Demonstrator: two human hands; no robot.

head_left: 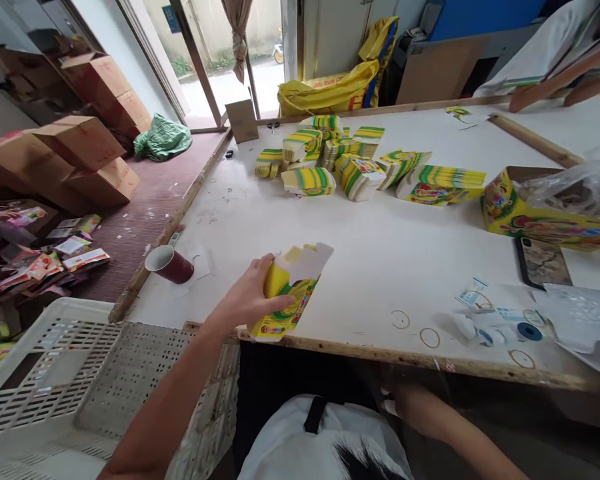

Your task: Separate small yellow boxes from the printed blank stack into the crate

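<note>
Fingers of the left hand (247, 293) are curled, thumb spread, around a yellow-and-green printed card box (304, 292), flaps open, held at the near edge of the white, wood-rimmed table (360, 267). Right hand (410, 403) is seen below, shadowed; its grip cannot be told. Clear plastic bag (575, 190) is contained in a yellow printed cardboard carton (545, 228).

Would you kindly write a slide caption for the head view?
Left hand grips a yellow-and-green carton at the near edge of the white table, stacked cartons beyond.
</note>
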